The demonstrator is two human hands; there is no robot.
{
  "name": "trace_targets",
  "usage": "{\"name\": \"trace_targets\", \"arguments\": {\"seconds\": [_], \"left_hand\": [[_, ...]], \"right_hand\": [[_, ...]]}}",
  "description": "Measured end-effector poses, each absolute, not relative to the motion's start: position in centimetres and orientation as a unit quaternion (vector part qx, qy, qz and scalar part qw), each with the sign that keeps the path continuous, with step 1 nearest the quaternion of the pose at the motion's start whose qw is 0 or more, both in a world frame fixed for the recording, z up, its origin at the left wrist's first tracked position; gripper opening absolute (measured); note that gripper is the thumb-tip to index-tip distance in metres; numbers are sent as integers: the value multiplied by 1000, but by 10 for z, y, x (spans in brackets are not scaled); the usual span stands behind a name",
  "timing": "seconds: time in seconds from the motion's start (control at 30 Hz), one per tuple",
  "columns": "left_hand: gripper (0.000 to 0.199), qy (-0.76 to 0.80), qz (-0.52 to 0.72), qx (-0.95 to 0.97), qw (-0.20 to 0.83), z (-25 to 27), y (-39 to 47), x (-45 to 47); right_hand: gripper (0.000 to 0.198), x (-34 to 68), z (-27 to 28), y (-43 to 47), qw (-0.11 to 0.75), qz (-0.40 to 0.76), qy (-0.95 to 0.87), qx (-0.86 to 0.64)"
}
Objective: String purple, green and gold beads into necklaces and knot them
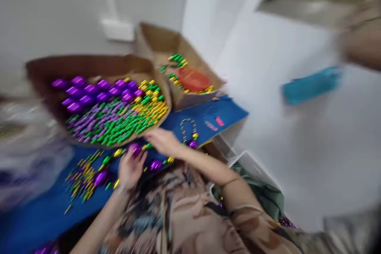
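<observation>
Here, two boxes point(89, 63) point(160, 39), one red dish point(193, 79).
Our left hand point(130, 168) touches one purple ball point(135, 149), our right hand point(162, 141) by one box; we cannot tell either grip.

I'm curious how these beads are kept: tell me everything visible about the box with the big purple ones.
The open-topped box looks like brown cardboard, its back wall darker inside, its front rim curved. It stands upright on a blue surface, beside another box. Inside lie large purple beads at back left, yellow and green beads at right, and small lilac and green beads in front. The right hand is at the front rim; blur hides whether it touches.
</observation>
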State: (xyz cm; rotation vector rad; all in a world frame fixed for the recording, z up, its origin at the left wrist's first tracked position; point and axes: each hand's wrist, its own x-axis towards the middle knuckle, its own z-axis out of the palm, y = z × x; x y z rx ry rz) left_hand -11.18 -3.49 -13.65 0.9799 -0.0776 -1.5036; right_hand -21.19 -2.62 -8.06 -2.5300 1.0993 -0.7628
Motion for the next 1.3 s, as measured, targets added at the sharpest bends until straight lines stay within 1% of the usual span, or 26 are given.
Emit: {"name": "trace_targets", "arguments": {"seconds": [0.07, 0.17, 0.27, 0.37, 0.57, 0.7, 0.77, 0.87, 0.93, 1.0, 1.17, 1.23, 1.3], "left_hand": [[14, 20, -617, 450, 646, -160, -2, -70], [27, 48, -622, 394, 675, -179, 19, -48], [33, 64, -617, 382, 685, -188, 14, -50], [31, 77, -619, 375, 686, -190, 10, -53], [28, 87, -617, 372, 688, -195, 14, -50], [27, 89, -614, 376, 688, -198, 15, -49], [27, 97, -613, 376, 688, -199, 15, -48], [26, 110, -610, 377, 689, -199, 14, -47], [24, 112, -606, 380, 690, -199, 14, -47], [23, 111, -602, 383, 692, -198, 15, -48], [24, 116, -594, 391, 694, -196, 15, -49], [24, 118, -592, 393, 694, -196, 16, -49], [24, 118, -592, 391, 695, -196, 16, -49]], "right_hand": [[21, -213, -95, -37, 219, -319, 366, -846], [22, -216, -101, -46, 287, -337, 343, -828], [22, -220, -98, -46, 307, -330, 339, -826], [22, -221, -96, -49, 291, -324, 344, -832], [16, -221, -92, -55, 202, -344, 312, -862], [15, -226, -94, -55, 171, -340, 297, -876], [15, -233, -98, -55, 140, -314, 276, -898], [18, -248, -106, -55, 73, -240, 247, -936], [19, -257, -111, -55, 49, -205, 237, -948], [19, -262, -113, -54, 53, -216, 234, -947], [15, -263, -107, -53, 44, -310, 244, -918], [16, -265, -106, -53, 51, -295, 246, -922], [18, -268, -109, -52, 62, -231, 249, -938]]}}
